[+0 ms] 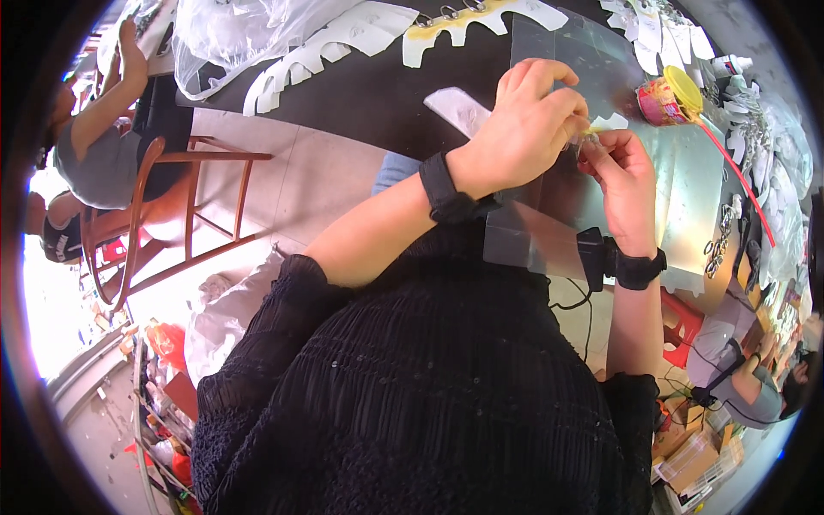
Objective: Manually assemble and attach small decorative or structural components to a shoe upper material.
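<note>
Both hands meet over the dark table [369,99]. My left hand [524,129] is closed, its fingertips pinched together and touching the right fingertips. My right hand [622,176] pinches a small shiny piece [584,142] between thumb and fingers; its exact kind is too small to tell. Just behind the fingertips shows a white scrap [611,123] with a yellow smear. A white paper-like strip [457,109] lies beside my left hand, partly covered by it. Whether the left fingers grip the same piece is hidden.
A yellow-lidded tub [682,88] with a red stick [740,180] stands to the right. Scalloped white strips [373,24], one yellow-smeared with metal rings, lie at the back near a clear plastic bag [236,34]. Metal rings [719,240] lie far right. People sit on both sides; a wooden chair [197,157] stands left.
</note>
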`<action>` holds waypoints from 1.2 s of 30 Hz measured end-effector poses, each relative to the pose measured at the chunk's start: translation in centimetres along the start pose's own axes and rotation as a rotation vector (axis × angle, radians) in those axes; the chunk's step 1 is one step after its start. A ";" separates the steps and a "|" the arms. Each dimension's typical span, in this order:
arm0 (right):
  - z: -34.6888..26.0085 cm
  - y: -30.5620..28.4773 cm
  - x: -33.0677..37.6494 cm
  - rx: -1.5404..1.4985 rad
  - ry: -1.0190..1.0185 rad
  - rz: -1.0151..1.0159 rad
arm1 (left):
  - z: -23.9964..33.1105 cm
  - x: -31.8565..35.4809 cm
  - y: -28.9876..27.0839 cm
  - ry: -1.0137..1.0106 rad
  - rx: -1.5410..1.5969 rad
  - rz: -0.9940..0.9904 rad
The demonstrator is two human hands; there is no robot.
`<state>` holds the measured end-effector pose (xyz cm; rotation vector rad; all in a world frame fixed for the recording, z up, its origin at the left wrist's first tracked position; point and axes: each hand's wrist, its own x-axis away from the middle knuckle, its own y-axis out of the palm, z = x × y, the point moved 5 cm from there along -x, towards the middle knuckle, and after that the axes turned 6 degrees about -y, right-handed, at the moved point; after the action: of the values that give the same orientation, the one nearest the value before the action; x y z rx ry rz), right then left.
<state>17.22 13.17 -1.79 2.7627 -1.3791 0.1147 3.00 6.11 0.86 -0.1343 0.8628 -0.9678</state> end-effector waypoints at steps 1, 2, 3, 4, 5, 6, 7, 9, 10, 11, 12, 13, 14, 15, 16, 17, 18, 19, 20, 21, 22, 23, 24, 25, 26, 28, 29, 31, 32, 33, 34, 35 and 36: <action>0.1 -0.1 0.0 -0.101 0.014 0.021 | 0.5 0.0 -0.1 0.002 0.001 -0.001; 0.2 -0.1 0.0 -0.102 0.012 0.022 | 1.1 0.1 -0.5 -0.025 0.036 0.041; 0.4 -0.1 0.2 -0.146 0.026 0.047 | 1.5 0.2 -0.7 -0.052 0.070 0.082; 0.5 -0.1 0.2 -0.190 0.040 0.068 | 1.6 0.5 -0.7 -0.084 0.079 0.076; 0.4 0.1 0.2 -0.193 0.039 0.064 | 1.5 0.7 -0.4 -0.083 0.075 0.077; 0.3 0.3 0.2 -0.207 0.043 0.076 | 1.1 1.0 0.2 -0.106 0.111 0.016; 0.2 0.4 0.3 -0.217 0.049 0.089 | 0.9 1.2 0.7 -0.131 0.151 -0.045; 0.3 0.5 0.4 -0.204 0.047 0.071 | 0.6 1.4 0.8 -0.139 0.147 -0.041; 0.4 0.5 0.5 -0.195 0.043 0.056 | 0.4 1.4 1.0 -0.180 0.180 -0.062; 0.5 0.4 0.7 -0.196 0.043 0.053 | 0.3 1.5 1.1 -0.222 0.214 -0.083; 0.5 0.4 0.8 -0.186 0.038 0.043 | 0.3 1.6 1.1 -0.223 0.211 -0.082; 0.7 0.4 0.9 -0.176 0.033 0.033 | 0.1 1.8 1.2 -0.289 0.252 -0.086; 0.8 0.4 1.0 -0.178 0.034 0.030 | -0.2 2.0 1.4 -0.354 0.292 -0.090; 0.9 0.4 1.1 -0.195 0.028 0.035 | -0.4 2.2 1.6 -0.356 0.290 -0.090; 1.0 0.4 1.2 -0.212 0.023 0.041 | -0.4 2.2 1.7 -0.350 0.314 -0.071; 1.0 0.4 1.4 -0.214 0.024 0.041 | -0.5 2.3 1.8 -0.345 0.339 -0.052; 1.0 0.4 1.6 -0.160 0.011 0.054 | -0.4 2.4 1.9 -0.345 0.337 -0.054; 1.0 0.3 1.7 -0.107 -0.002 0.070 | -0.2 2.4 1.9 -0.324 0.296 -0.056; 1.0 0.4 1.8 -0.109 -0.001 0.074 | 0.0 2.3 1.9 -0.302 0.254 -0.059; 0.8 0.4 1.8 -0.060 -0.022 0.076 | 0.2 2.3 1.8 -0.301 0.255 -0.064; 0.7 0.4 1.9 -0.011 -0.043 0.077 | 0.2 2.3 1.8 -0.326 0.258 -0.082; 0.6 0.5 1.9 -0.012 -0.041 0.081 | 0.2 2.3 1.8 -0.350 0.261 -0.099; 0.6 0.5 1.9 -0.007 -0.029 0.077 | 0.2 2.3 1.9 -0.350 0.262 -0.104; 0.6 0.5 2.0 -0.002 -0.018 0.075 | 0.0 2.2 1.9 -0.380 0.267 -0.102; 0.8 0.3 2.0 -0.004 -0.016 0.082 | -0.2 2.2 2.0 -0.409 0.272 -0.099; 1.2 0.1 1.9 -0.121 0.007 0.056 | -0.3 2.1 2.1 -0.416 0.244 -0.132; 1.2 0.0 1.9 -0.123 0.007 0.061 | -0.4 2.1 2.2 -0.423 0.215 -0.157; 1.2 0.1 1.9 -0.141 0.032 0.045 | -0.5 2.2 2.3 -0.427 0.176 -0.161; 1.3 0.0 1.9 -0.142 0.032 0.047 | -0.6 2.3 2.3 -0.433 0.137 -0.161; 1.5 -0.2 2.0 -0.146 0.042 0.036 | -0.6 2.2 2.4 -0.433 0.137 -0.162; 1.6 -0.2 2.0 -0.150 0.052 0.023 | -0.4 2.2 2.5 -0.405 0.067 -0.192; 1.7 -0.3 2.0 -0.151 0.053 0.022 | -0.3 2.1 2.6 -0.377 -0.003 -0.221; 1.8 -0.3 2.0 -0.134 0.067 0.026 | -0.5 2.2 2.7 -0.379 -0.004 -0.221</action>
<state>18.79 11.61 -3.39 2.6087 -1.3543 0.1101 5.08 6.15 -1.96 -0.4102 0.5072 -1.1024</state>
